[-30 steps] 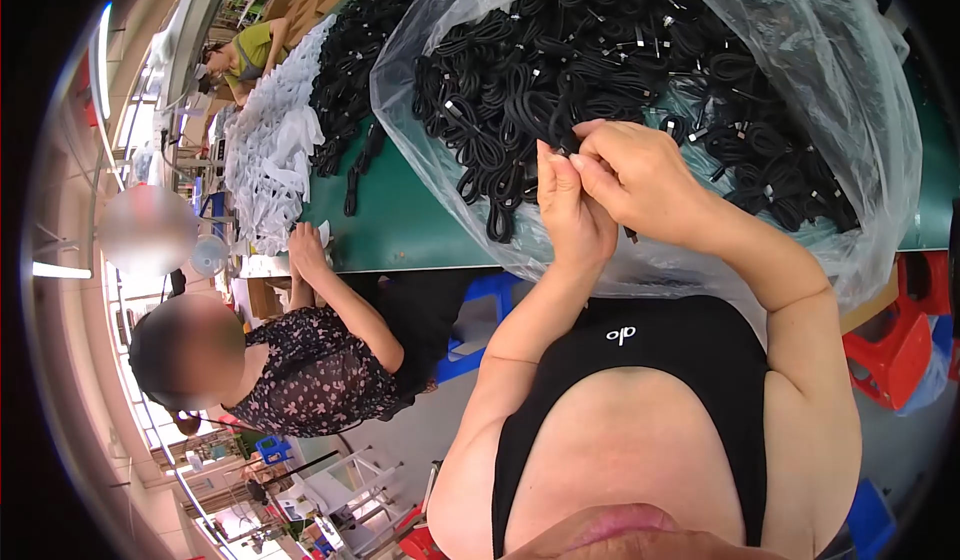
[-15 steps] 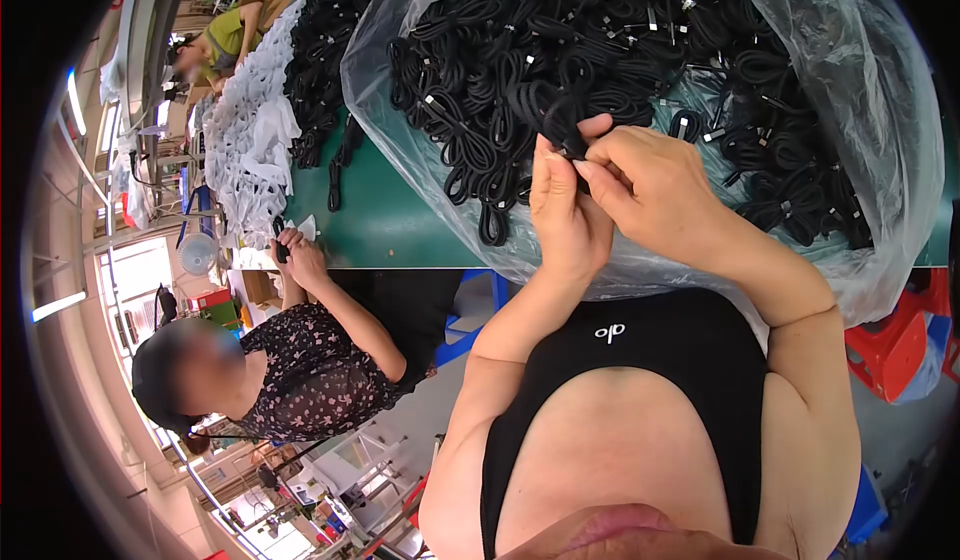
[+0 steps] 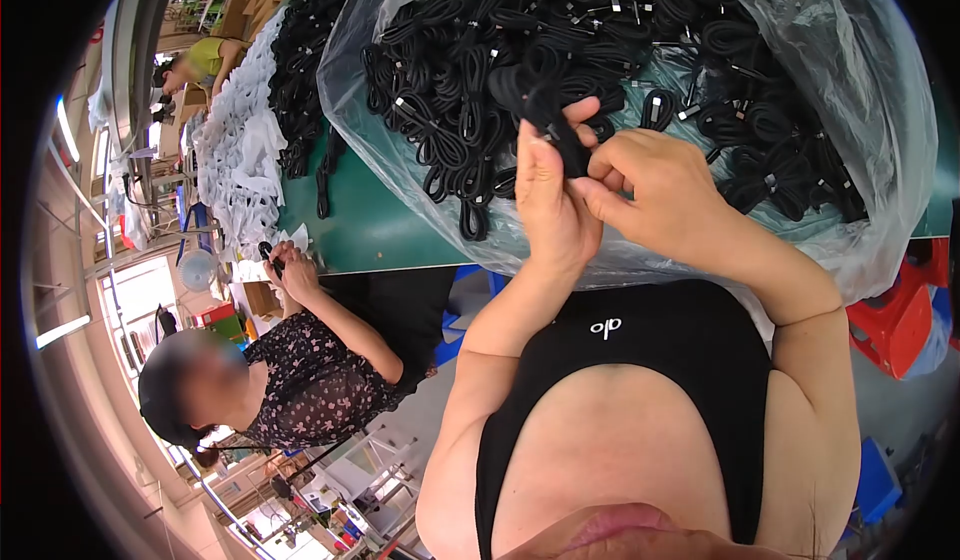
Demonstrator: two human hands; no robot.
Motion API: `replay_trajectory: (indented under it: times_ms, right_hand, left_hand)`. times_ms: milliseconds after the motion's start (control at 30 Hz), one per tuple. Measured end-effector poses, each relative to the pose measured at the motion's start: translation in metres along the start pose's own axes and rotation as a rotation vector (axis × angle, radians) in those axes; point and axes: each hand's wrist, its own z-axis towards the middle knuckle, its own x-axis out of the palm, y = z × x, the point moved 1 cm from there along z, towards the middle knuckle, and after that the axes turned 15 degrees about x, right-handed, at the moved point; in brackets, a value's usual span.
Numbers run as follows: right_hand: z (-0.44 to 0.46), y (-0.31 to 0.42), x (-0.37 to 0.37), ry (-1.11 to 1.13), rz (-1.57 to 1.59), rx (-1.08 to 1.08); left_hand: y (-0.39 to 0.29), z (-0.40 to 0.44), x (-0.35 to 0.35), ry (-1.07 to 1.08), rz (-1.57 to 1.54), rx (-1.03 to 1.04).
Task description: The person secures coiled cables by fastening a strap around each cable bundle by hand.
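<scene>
A coiled black cable lies in my left hand, which is wrapped round it with the thumb on the near side. My right hand is closed, thumb and fingertips pinched at the near end of the same coil; the exact spot they grip is partly hidden. Below and beyond the hands, a large clear plastic bag lies open, holding a heap of black coiled cables with small metal plugs.
The green table runs under the bag. To the left lie more black cables and a pile of white wrappings. A co-worker in a dark flowered top holds a small black item. Red stools stand at right.
My hands have moved slightly left and nearer with the coil, and more of the coil shows between them. The whole view has shifted a little. The co-worker's hands have moved slightly.
</scene>
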Motion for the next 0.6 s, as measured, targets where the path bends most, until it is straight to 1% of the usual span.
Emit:
replay_trajectory:
  times_ms: [100,200,333,400,433,500,600]
  right_hand:
    - [-0.001,-0.003,0.0,-0.062,0.029,0.023]
    - [-0.002,-0.006,-0.003,-0.119,0.039,0.02]
    - [-0.004,-0.005,-0.004,-0.128,0.108,0.032]
    - [-0.004,-0.002,-0.005,-0.076,0.204,0.114]
    - [-0.004,-0.001,-0.007,-0.05,0.25,0.156]
    - [-0.003,0.005,-0.009,-0.043,0.284,0.157]
    - [-0.001,0.005,-0.009,-0.037,0.298,0.145]
  left_hand:
    - [0.009,-0.002,0.003,-0.058,0.097,0.041]
    - [0.011,-0.005,-0.002,0.066,0.1,0.042]
    - [0.009,-0.008,0.004,0.123,0.096,0.037]
    - [0.01,-0.007,0.002,0.141,0.073,0.042]
    - [0.01,-0.008,0.006,0.105,0.091,0.015]
    - [0.007,-0.011,0.018,0.034,0.127,-0.04]
    - [0.007,-0.014,0.019,0.005,0.08,-0.058]
